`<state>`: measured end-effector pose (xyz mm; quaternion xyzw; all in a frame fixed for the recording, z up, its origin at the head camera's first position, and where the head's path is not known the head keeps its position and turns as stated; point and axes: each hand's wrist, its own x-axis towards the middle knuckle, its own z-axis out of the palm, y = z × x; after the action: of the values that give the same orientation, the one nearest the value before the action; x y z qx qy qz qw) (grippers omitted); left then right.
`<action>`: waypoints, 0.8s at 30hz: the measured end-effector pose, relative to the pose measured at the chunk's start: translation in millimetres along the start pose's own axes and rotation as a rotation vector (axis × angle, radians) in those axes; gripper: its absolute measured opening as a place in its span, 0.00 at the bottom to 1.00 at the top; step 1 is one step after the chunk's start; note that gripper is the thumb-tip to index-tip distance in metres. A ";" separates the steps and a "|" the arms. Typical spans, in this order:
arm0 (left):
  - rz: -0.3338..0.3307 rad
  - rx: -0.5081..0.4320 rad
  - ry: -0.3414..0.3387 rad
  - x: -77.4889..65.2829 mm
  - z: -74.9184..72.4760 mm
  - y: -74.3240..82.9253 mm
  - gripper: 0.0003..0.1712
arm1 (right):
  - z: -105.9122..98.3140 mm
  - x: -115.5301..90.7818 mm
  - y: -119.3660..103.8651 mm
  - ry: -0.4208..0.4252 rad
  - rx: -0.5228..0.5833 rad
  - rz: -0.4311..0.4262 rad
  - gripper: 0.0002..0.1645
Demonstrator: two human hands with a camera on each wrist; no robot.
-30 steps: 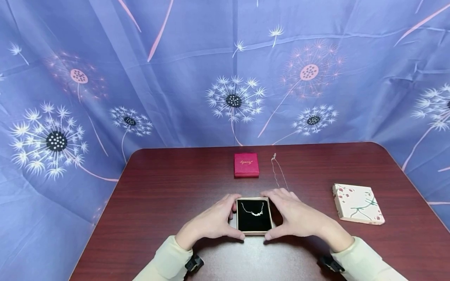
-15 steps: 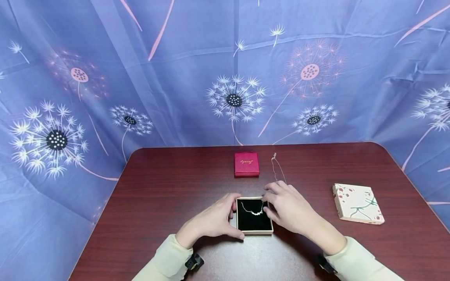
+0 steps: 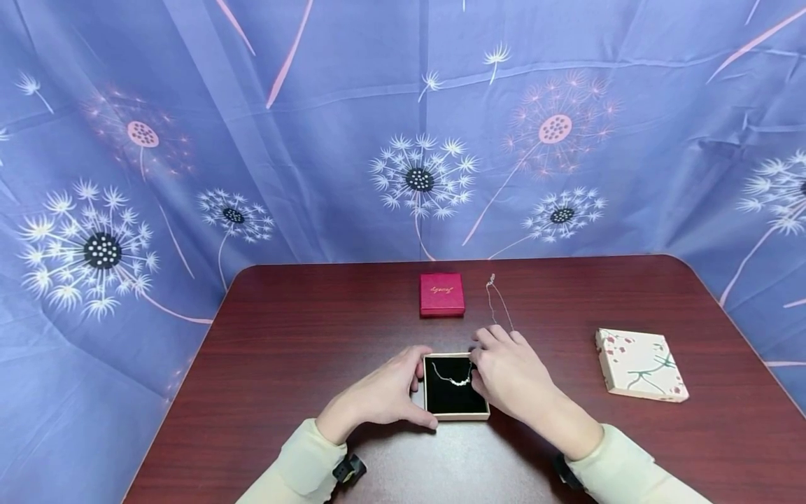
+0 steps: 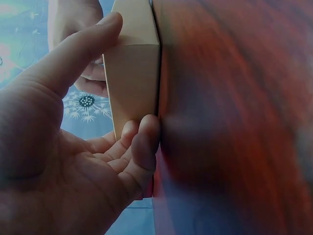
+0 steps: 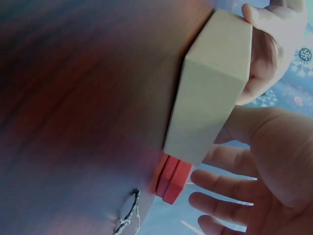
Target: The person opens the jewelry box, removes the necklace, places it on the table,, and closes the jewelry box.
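Observation:
My left hand [image 3: 387, 388] holds the left side of an uncovered, shallow jewelry box [image 3: 456, 417], thumb at the near corner and fingers at the far one. On its black lining lies a silver necklace [image 3: 456, 382] with a row of small pale stones. Over the box's right edge is my right hand [image 3: 513, 371]. Its thumb and forefinger reach in by the chain's right end, and whether they pinch the chain is hidden. In the right wrist view, the right hand's [image 5: 264, 161] other fingers stay spread outside the cream box wall [image 5: 208, 107].
A closed red jewelry box [image 3: 441, 294] stands farther back. Another thin chain necklace [image 3: 502, 302] lies on the dark wood table [image 3: 315, 315], just beyond my right hand. To the right sits a cream lid [image 3: 642, 365] with a floral print. A blue dandelion cloth [image 3: 327, 175] hangs behind.
My right hand has left the box's right side and moved up over its edge, fingertips by the chain's end. The left hand and the necklace in the box have stayed put.

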<state>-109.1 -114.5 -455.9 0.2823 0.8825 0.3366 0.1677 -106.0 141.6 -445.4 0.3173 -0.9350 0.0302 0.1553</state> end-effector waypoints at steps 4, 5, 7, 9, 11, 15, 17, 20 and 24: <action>0.002 -0.004 -0.002 0.0 0.2 -0.3 0.63 | 3.0 2.1 -2.4 -0.001 -0.036 0.012 0.05; 0.004 -0.005 -0.001 0.1 0.3 -0.6 0.63 | 3.7 2.7 -2.7 -0.003 -0.039 0.016 0.04; 0.008 -0.003 0.001 0.2 0.4 -0.7 0.62 | 4.2 4.0 -3.2 -0.009 -0.037 0.026 0.04; 0.012 -0.002 0.005 0.1 0.4 -0.7 0.62 | 4.9 4.9 -3.0 -0.018 -0.024 0.038 0.04; 0.007 -0.001 0.005 -0.3 0.7 -0.8 0.62 | 5.3 5.7 -2.8 -0.029 -0.004 0.053 0.04; -0.007 -0.011 0.002 -1.0 0.9 -0.3 0.62 | 5.9 6.6 -2.8 -0.042 0.029 0.075 0.06; -0.013 -0.016 0.000 -1.2 1.0 -0.3 0.63 | 6.4 7.0 -3.4 -0.041 0.029 0.083 0.06; -0.014 -0.019 0.000 -1.5 1.0 -0.3 0.63 | 7.1 7.2 -4.7 -0.043 0.014 0.096 0.05; -0.014 -0.017 -0.001 -1.6 1.2 -0.1 0.63 | 7.8 6.8 -6.3 -0.053 0.000 0.115 0.04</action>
<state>-107.3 -114.9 -456.6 0.2749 0.8816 0.3427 0.1727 -109.4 131.5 -451.0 0.2638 -0.9555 0.0308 0.1283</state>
